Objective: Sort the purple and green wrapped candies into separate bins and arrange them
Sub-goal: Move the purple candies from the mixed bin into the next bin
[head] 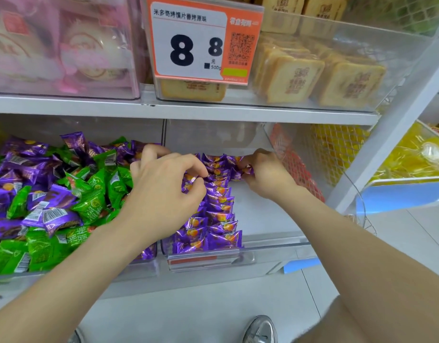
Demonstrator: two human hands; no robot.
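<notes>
Bin (263,214) of purple candies (219,209) pinched in left hand (164,191), right hand (265,174); mixed bin (102,129) beside

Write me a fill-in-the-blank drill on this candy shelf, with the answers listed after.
In the left bin, purple candies lie mixed with ____ ones.
The right bin holds only ____ ones, lined up in rows.
The left hand and right hand each pinch purple candies in the ____ bin.
The price tag above shows ____ in large digits.
Answers: green; purple; right; 8.8
</notes>
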